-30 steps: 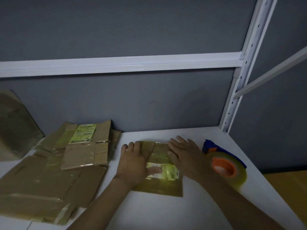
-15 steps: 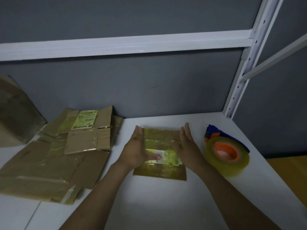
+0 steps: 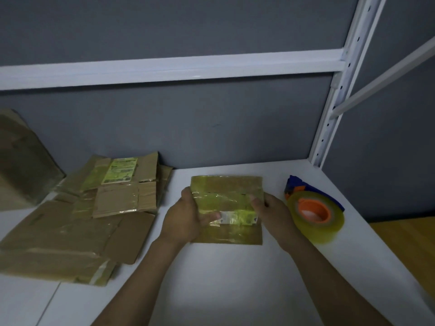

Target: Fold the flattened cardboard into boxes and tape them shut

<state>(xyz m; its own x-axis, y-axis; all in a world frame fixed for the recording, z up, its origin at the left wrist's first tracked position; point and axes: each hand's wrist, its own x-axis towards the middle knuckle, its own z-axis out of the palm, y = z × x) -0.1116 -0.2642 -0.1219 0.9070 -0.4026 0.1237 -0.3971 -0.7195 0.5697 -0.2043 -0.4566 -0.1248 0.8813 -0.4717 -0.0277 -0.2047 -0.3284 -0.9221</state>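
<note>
Head view: left grip point(image 3: 186, 220), right grip point(image 3: 273, 210) each clasp side edge of taped cardboard point(image 3: 226, 187); tape roll point(image 3: 315, 215) nearby.

We hold taped cardboard point(image 3: 226, 191) above white table point(image 3: 223, 290). Left hand point(image 3: 186, 220) grips left edge, thumb across pale label. Right hand point(image 3: 270, 212) grips right edge, thumb on top. Tape point(image 3: 334, 222), orange core, blue dispenser behind, lies just right of right hand. Pile point(image 3: 70, 231) of flattened boxes sits at left, near grey wall point(image 3: 211, 137). White shelf rail point(image 3: 164, 67) runs above.
</note>
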